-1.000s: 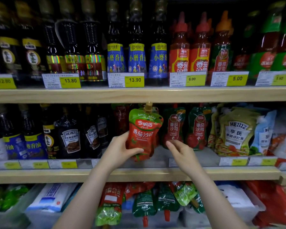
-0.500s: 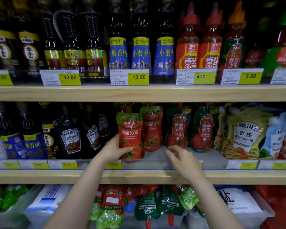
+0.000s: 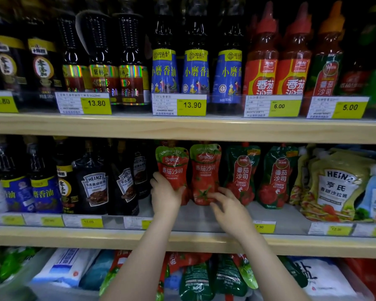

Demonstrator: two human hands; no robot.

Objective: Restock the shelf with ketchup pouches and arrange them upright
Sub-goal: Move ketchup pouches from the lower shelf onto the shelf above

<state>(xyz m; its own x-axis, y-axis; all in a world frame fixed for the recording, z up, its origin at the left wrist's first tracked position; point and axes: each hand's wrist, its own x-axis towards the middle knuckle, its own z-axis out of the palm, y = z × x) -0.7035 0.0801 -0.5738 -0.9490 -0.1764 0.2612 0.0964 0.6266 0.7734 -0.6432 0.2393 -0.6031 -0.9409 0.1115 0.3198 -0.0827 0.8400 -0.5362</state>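
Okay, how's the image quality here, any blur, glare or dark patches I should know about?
Head view: bottle tops along the upper edge sink into darkness; the shelf edge bows from wide-angle distortion; the right hand is slightly motion-blurred, while the left hand on the red ketchup pouch stays fairly sharp; lower price tags are too soft to read.

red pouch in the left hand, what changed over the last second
The left hand carried the red pouch from out front back and to the left, and now holds it upright beside the second red pouch on the middle shelf. The right hand moved in to that second pouch's base. The green pouches and bottles stayed put.
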